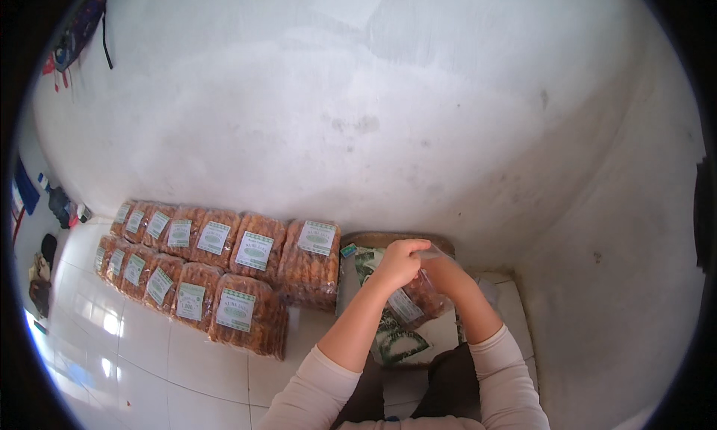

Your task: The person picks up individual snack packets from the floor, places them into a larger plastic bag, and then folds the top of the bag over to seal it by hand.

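Note:
In front of me I hold a clear plastic bag (418, 299) of brown food pieces with a pale label, tilted over a low box. My left hand (399, 265) is closed on the bag's upper part, thumb and forefinger pressed together. On the bag's other side, my right hand (442, 273) grips its upper edge; the bag's film partly covers these fingers. Beneath lies a white and green printed sheet or sack (403, 344), partly hidden by the bag and my arms. A small blue-green item (349, 251) sits at the box's left corner.
To my left, two rows of labelled packs, a front row (239, 314) and a back row (258, 243), stand on the white tiled floor (213, 374). A brown box rim (373, 239) lies against the pale wall (358, 124). Household items (60, 202) stand at far left.

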The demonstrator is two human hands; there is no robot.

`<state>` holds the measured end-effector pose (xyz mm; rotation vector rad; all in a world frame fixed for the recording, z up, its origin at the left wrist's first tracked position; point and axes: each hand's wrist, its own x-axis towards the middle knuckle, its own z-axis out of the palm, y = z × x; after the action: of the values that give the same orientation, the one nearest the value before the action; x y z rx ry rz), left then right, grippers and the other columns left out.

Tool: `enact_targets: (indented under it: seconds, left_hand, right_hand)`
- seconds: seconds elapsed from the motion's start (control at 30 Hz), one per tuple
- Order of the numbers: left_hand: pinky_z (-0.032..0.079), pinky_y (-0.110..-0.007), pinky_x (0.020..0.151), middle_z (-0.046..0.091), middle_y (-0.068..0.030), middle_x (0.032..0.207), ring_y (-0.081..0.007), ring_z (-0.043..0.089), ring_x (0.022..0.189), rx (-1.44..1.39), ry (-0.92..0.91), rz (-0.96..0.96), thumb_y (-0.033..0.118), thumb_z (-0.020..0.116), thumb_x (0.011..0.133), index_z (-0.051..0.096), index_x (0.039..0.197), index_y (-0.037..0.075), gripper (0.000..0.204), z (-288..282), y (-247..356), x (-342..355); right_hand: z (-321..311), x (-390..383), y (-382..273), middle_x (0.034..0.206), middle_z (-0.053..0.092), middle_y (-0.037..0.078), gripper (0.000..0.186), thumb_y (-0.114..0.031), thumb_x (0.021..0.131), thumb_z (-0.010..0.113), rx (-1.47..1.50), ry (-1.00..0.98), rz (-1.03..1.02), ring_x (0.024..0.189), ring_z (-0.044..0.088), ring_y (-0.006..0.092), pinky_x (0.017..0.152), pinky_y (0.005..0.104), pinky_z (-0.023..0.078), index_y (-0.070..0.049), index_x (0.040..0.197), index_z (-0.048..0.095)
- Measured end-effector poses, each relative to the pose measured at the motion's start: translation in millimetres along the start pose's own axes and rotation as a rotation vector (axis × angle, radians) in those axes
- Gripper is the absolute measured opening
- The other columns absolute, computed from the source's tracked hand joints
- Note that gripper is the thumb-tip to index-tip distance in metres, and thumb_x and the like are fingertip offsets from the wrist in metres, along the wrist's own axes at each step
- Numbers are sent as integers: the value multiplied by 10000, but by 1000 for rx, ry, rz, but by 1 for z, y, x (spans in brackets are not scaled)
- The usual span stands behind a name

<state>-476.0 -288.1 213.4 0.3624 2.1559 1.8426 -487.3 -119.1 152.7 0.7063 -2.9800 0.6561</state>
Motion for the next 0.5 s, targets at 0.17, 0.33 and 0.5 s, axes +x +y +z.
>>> enact_targets:
  seconds: [0.17, 0.33, 0.5]
  left_hand:
    - [441, -265, 506, 627, -90, 719, -106, 522, 506, 7, 22, 50, -38, 369, 790, 601, 1127, 8, 412, 4, -8, 5]
    - [445, -267, 512, 627, -86, 731, -104, 522, 509, 18, 50, 79, -40, 368, 790, 607, 1115, 2, 406, 5, -16, 7]
    - [438, -256, 504, 610, -70, 721, -93, 490, 496, 12, 19, 22, -44, 377, 781, 610, 1116, 6, 411, 9, -4, 3]
  right_hand:
    - [21, 7, 9, 741, 637, 140, 97, -182, 720, 626, -46, -130, 87, 714, 610, 322, 621, 411, 463, -85, 725, 627]
    - [2, 11, -15, 697, 626, 124, 71, -138, 725, 603, -123, -308, 102, 665, 609, 278, 580, 390, 460, -72, 698, 610]
    - [9, 5, -7, 725, 635, 124, 68, -121, 756, 575, 322, -148, 235, 669, 613, 274, 574, 383, 462, -65, 771, 612]
